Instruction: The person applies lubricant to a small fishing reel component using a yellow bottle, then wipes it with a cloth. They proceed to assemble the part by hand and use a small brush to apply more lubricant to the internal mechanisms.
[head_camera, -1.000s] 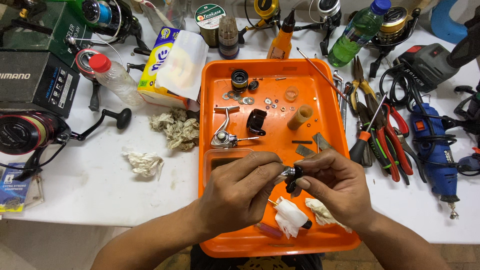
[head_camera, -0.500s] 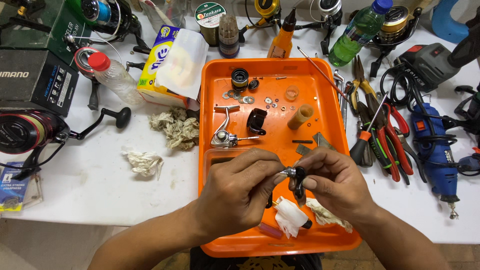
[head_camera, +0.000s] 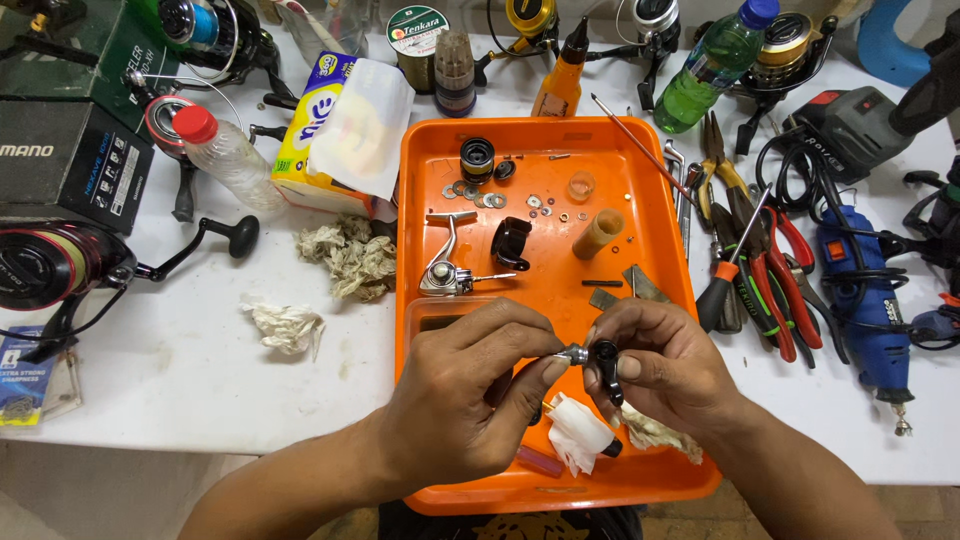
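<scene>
Orange tray (head_camera: 430, 300) below, left hand (head_camera: 470, 385) and right hand (head_camera: 665, 365) both pinch small reel part (head_camera: 592, 356), mid-fitting; next needs careful alignment.

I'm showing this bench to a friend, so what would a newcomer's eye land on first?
The bright orange tray at centre, strewn with small washers and reel parts. Over its near end, the left hand and right hand pinch a small black and silver reel part between them. To the right lie red-handled pliers and a blue rotary tool.
</scene>
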